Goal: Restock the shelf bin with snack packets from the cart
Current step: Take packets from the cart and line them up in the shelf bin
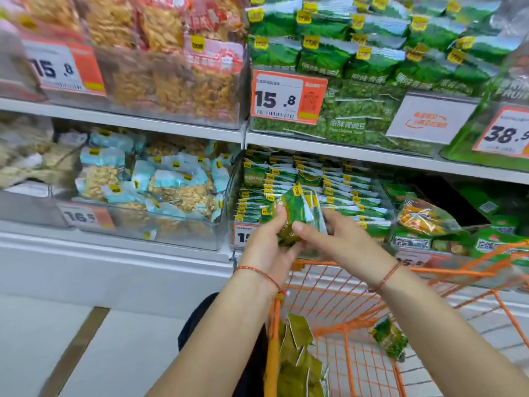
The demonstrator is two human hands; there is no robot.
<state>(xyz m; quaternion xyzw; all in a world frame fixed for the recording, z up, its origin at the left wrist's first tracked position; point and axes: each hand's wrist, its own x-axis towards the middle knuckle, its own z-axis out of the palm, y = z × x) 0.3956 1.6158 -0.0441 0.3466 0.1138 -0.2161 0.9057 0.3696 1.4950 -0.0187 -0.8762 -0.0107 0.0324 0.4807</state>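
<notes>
Our left hand (264, 245) grips a small stack of green foil snack packets (297, 214) from below, thumb curled over the front face. Our right hand (340, 239) pinches the same stack at its right edge, thumb on the front, fingers behind. We hold the stack tilted, directly in front of the clear plastic shelf bin (309, 190), which already carries rows of matching packets. At 6 o'clock from our hands stands the orange wire cart (343, 325); more green packets lie in it at its left side (297, 362) and one at 4 o'clock (389, 338).
</notes>
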